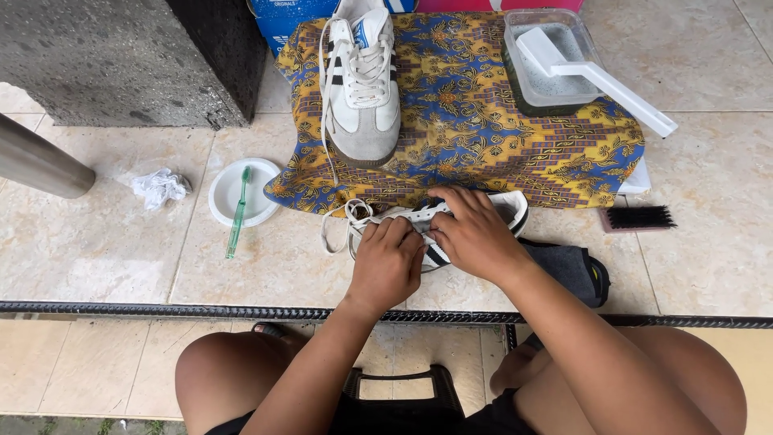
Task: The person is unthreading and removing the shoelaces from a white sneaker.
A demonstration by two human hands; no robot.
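Note:
A white sneaker with black stripes (509, 208) lies on its side on the tiled floor just below the patterned cloth. My left hand (388, 262) presses on its toe end, fingers curled over the lace area. My right hand (473, 234) grips its middle, fingers on the eyelets. White laces (338, 224) trail loose to the left. A second matching sneaker (360, 84) stands upright on the blue and yellow cloth (491, 133).
A clear tub of soapy water (535, 101) holds a white brush (600, 80) at upper right. A black-bristled brush (640, 217) lies right. A white plate (221, 201) with a green toothbrush (238, 211) and a crumpled tissue (161, 187) sit left. Dark socks (576, 270) lie under my right forearm.

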